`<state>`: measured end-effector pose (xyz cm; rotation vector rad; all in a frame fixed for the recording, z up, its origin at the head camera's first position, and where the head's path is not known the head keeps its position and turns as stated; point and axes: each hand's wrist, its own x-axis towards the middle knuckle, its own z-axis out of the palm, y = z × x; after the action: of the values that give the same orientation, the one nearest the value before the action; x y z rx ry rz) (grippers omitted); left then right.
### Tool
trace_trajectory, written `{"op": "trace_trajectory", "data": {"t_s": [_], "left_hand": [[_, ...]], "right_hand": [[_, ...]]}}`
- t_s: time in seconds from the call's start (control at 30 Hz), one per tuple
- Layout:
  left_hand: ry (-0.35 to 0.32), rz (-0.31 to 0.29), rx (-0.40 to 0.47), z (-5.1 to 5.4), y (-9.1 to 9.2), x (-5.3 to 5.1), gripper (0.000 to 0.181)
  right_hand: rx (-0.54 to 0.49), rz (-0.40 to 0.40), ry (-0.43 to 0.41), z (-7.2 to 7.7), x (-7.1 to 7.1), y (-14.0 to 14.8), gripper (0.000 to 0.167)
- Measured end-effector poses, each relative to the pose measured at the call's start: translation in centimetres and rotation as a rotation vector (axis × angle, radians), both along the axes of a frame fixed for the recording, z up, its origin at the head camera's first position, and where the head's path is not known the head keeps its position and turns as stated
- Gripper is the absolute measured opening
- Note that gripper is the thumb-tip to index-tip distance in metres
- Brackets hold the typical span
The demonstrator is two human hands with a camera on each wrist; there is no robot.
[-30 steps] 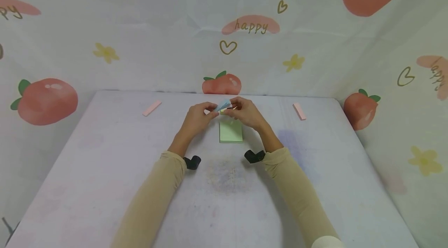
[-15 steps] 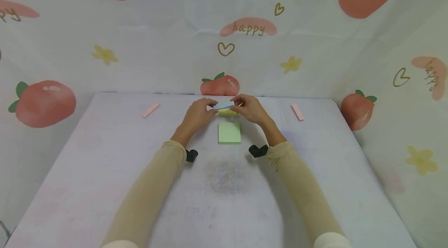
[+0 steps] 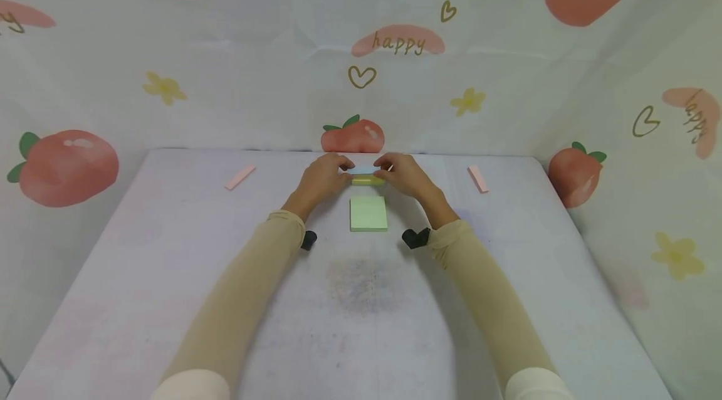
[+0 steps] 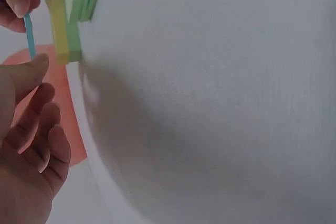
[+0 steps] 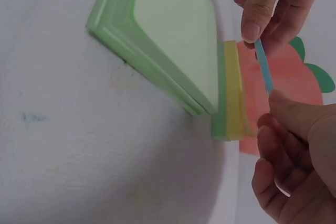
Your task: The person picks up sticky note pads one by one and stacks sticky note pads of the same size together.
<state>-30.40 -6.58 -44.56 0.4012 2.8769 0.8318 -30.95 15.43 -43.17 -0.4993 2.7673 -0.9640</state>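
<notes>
A thin light-blue paper strip (image 3: 363, 170) stretches between my two hands near the table's back edge. My left hand (image 3: 324, 177) pinches one end between thumb and fingers, and my right hand (image 3: 405, 175) pinches the other. Close below the blue strip lies a yellow strip (image 3: 368, 180), which in the right wrist view sits on a green strip (image 5: 221, 98). A gap shows there between the blue strip and the yellow one. Nearer to me, a pale green square pad of paper (image 3: 368, 214) lies flat on the table, touched by neither hand.
One pink strip (image 3: 240, 177) lies at the back left of the white table (image 3: 361, 337), and another pink strip (image 3: 477, 179) at the back right. Behind the table hangs a white cloth (image 3: 271, 99) printed with fruit and flowers.
The blue strip was tilted between my hands and now lies level, stretched lengthwise above the yellow strip. Both hands have shifted slightly away from the green pad, toward the back edge.
</notes>
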Motion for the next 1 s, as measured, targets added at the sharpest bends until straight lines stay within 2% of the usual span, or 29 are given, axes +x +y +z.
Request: {"op": "trace_trajectory", "data": {"t_s": [0.23,0.47,1.0], "left_hand": [[-0.003,-0.012,-0.029,-0.58,0.33,-0.31,0.03],[0.005,-0.019,-0.019,-1.03,0.52,-0.22,0.029],[-0.007,-0.025,-0.025,-0.83,0.97,0.12,0.031]], "right_hand": [[0.109,0.033,0.016,-0.62,-0.46,-0.13,0.029],[0.177,0.03,0.021,-0.52,-0.25,-0.17,0.029],[0.237,0.025,-0.017,-0.51,-0.16,0.16,0.029]]}}
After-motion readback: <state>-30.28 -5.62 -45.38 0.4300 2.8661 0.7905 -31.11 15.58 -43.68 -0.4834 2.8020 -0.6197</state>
